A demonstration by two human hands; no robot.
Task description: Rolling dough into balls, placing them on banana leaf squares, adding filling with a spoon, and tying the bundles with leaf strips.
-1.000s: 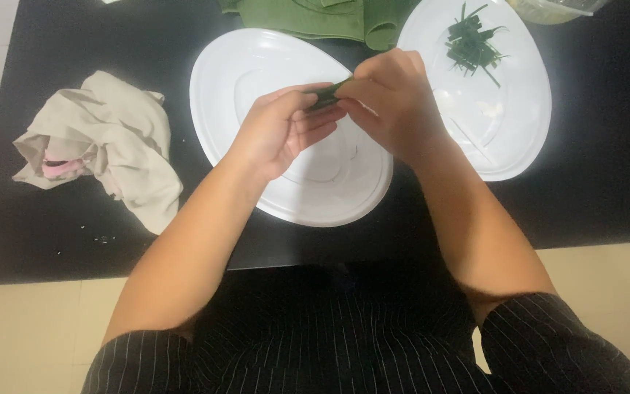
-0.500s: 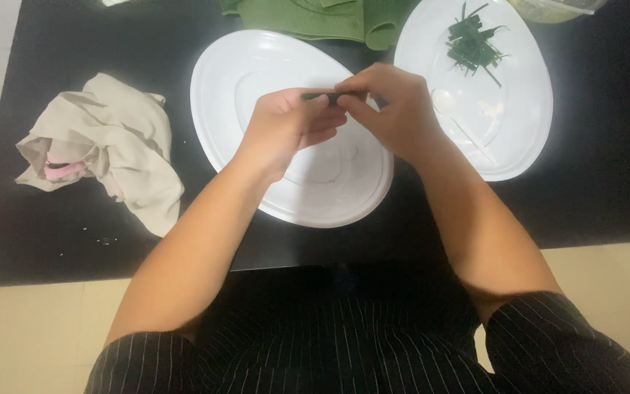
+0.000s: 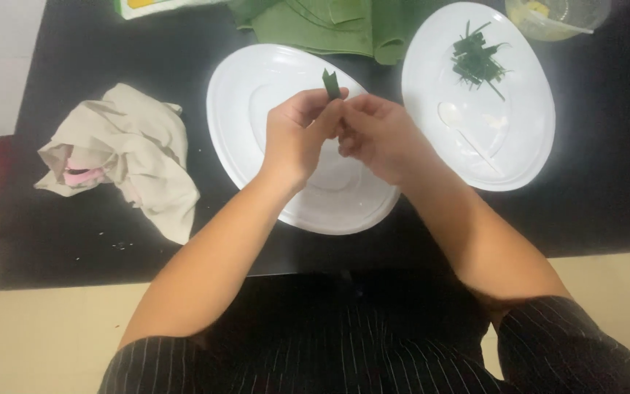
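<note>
Above white plate (image 3: 257,109), leaf strip (image 3: 330,84) pinched between hands (image 3: 340,135)

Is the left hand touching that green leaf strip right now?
Touching. In the head view the green leaf strip sticks up from between the fingertips of the left hand, pinched there above the white plate; the right hand presses against the same grip.
</note>
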